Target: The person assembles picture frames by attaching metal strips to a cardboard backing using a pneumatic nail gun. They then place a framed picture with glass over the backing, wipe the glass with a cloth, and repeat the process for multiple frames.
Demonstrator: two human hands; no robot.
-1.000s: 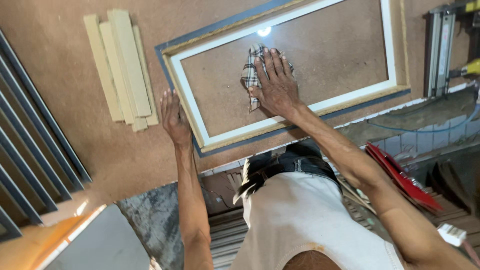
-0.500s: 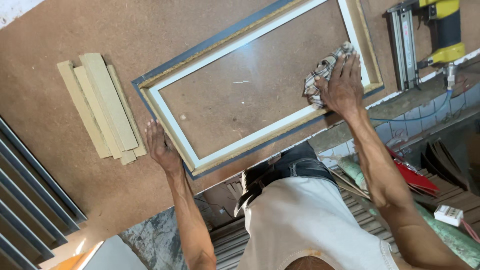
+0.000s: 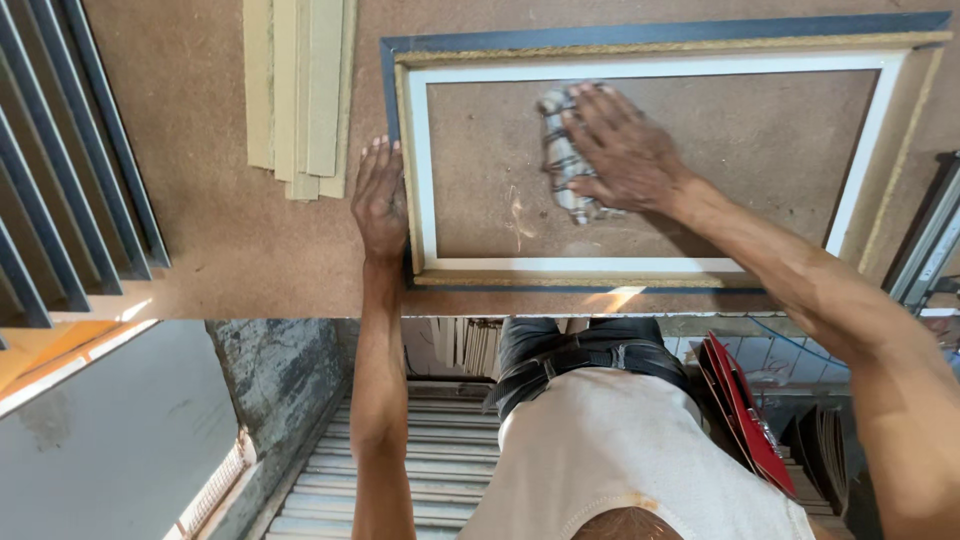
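Under the right hand (image 3: 625,150), a checked cloth (image 3: 562,160) lies inside the frame (image 3: 640,68).

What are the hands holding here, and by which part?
The right hand presses a checked cloth flat from above onto the panel inside the picture frame. The left hand rests on the frame's side edge.

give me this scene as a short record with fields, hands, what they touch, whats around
left hand: flat on the left edge of the frame, fingers spread, no grip on anything
right hand: pressing a checked cloth onto the panel inside the frame
frame: lies flat on the brown table, dark outer border, white inner strip
strips: pale pile on the table, apart from the frame, beside the left hand
slats: dark, at the table's far left edge
tool: partly seen at the right edge, kind unclear
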